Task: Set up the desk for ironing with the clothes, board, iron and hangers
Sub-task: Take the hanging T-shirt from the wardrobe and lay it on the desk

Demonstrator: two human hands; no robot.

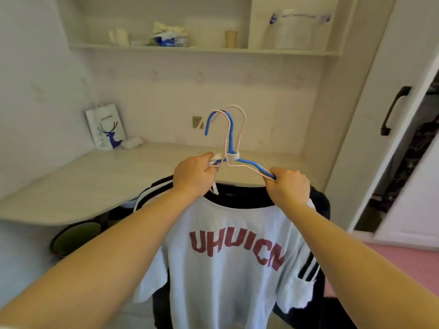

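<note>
Gripping hangers (234,148) bearing white shirt (228,257)

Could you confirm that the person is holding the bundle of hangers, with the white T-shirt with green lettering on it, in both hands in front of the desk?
Not quite: the head view shows red lettering on the white T-shirt, not green. Otherwise right: the left hand and right hand both grip the bundle of blue and pale pink hangers before the pale curved desk.

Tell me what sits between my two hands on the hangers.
In the head view, between the left hand and right hand run the blue hanger and pale pink wire hangers, their necks and hooks rising midway.
</note>
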